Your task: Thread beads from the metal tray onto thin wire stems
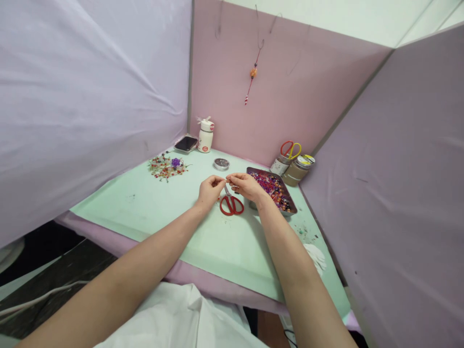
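Observation:
My left hand [210, 190] and my right hand [245, 185] meet over the middle of the table, fingertips pinched close together. Whatever sits between them is too small to make out. Just below lies a pair of scissors [232, 205] with red handles, its blades partly under the fingers. Right beside my right hand stands a metal tray [292, 199] filled with red, purple and orange beads [272, 189]; my wrist covers part of its near side.
Beaded strands [165, 169] with a purple flower piece [176, 162] lie left. Behind are a phone [186, 143], a white bottle [205, 139] and a small round tin [221, 164]. Jars [297, 172] and a white glove [316, 258] are at right. A beaded cord [253, 72] hangs from a hook.

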Available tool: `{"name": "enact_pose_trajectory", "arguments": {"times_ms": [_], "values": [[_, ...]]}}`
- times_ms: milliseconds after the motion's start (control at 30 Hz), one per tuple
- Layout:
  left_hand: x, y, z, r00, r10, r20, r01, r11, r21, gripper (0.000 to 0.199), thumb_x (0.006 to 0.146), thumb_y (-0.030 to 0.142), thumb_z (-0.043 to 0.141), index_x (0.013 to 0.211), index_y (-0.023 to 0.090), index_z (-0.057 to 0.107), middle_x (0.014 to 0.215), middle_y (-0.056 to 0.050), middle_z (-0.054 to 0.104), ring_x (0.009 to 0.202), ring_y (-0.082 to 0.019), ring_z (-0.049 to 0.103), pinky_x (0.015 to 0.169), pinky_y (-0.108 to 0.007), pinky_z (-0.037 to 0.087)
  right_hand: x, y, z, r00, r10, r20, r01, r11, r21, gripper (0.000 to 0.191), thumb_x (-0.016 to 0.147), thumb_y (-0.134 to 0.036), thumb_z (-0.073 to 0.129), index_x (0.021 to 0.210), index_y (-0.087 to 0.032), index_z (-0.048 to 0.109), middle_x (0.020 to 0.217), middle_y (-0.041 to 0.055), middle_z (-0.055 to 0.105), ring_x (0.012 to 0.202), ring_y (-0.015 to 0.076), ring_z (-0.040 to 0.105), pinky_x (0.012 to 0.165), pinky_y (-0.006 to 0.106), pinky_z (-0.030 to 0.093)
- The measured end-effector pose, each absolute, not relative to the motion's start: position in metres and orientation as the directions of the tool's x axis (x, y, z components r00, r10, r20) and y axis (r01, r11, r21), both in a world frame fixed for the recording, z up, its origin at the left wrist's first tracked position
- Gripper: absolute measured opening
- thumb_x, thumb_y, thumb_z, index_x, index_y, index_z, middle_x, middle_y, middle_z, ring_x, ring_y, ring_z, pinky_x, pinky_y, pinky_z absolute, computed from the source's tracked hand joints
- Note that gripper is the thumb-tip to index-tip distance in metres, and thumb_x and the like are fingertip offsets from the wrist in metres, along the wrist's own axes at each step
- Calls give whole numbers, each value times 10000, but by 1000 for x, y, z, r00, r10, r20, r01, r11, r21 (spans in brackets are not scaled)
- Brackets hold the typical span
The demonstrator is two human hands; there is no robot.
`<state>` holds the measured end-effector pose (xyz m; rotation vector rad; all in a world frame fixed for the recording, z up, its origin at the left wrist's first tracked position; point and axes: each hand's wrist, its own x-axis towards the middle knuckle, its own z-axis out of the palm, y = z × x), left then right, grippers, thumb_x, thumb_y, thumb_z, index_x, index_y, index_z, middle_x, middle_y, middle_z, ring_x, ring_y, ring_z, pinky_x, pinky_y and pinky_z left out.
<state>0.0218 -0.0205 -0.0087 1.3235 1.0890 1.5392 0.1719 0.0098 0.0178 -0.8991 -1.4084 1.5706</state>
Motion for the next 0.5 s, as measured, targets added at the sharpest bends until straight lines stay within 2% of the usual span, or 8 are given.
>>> {"name": "enact_pose_trajectory", "arguments": {"times_ms": [500], "values": [[22, -23, -6, -138, 955, 262, -39, -270, 962, 161, 674, 320, 646, 696, 163, 619, 557, 28, 550, 459, -86, 440, 475, -225, 357, 170, 9, 20, -394, 919, 5, -61, -21, -998, 311, 601, -420, 785, 766, -185, 665, 755, -1, 620, 616, 68, 456, 568, 226, 335]]}}
